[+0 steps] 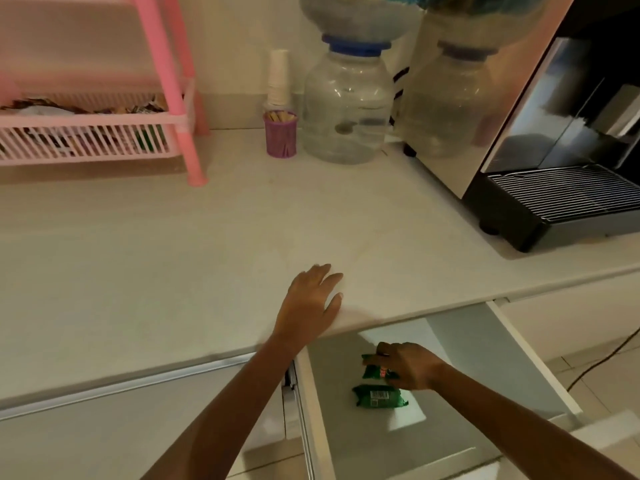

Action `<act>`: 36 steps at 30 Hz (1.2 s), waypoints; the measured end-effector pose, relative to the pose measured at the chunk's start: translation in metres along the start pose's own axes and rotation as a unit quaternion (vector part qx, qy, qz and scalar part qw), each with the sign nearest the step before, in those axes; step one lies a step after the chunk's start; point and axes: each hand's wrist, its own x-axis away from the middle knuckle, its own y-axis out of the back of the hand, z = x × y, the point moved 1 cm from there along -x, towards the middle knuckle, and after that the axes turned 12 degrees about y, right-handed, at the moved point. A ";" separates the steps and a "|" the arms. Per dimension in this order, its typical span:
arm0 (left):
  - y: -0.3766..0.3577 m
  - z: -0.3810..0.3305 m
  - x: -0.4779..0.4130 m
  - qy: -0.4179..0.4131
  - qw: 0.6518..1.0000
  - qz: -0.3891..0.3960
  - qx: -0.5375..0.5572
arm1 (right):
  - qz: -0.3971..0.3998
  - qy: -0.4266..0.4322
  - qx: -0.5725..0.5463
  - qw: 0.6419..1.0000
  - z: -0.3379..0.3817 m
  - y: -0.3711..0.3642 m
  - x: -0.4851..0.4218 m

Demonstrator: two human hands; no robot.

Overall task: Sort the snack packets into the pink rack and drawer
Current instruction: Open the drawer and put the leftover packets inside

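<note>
The white drawer under the counter is pulled out. Inside it my right hand grips a green snack packet just above the drawer floor. A second green packet lies flat on the drawer floor right in front of it. My left hand rests flat on the counter edge above the drawer, fingers spread, holding nothing. The pink rack stands at the far left of the counter; its lower basket holds several packets.
A purple cup of sticks, a stack of paper cups and a clear water bottle stand at the back of the white counter. A black and silver coffee machine fills the right side.
</note>
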 end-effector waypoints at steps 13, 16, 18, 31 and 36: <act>0.003 -0.004 0.002 0.011 1.000 0.000 -0.006 | 0.104 -0.053 0.038 0.992 -0.010 -0.055 -0.074; 0.003 -0.004 0.003 0.014 1.000 0.001 -0.007 | 0.112 -0.039 0.054 0.991 -0.011 -0.060 -0.074; 0.002 -0.003 0.004 0.019 1.000 0.001 -0.014 | 0.123 -0.036 0.063 0.990 -0.012 -0.062 -0.074; -0.003 -0.019 0.051 0.105 0.992 -0.023 -0.068 | 0.015 -0.045 -0.027 0.998 0.000 -0.013 -0.016; -0.004 -0.036 0.098 0.147 0.984 0.012 -0.099 | -0.034 -0.063 -0.069 0.995 0.006 -0.004 0.028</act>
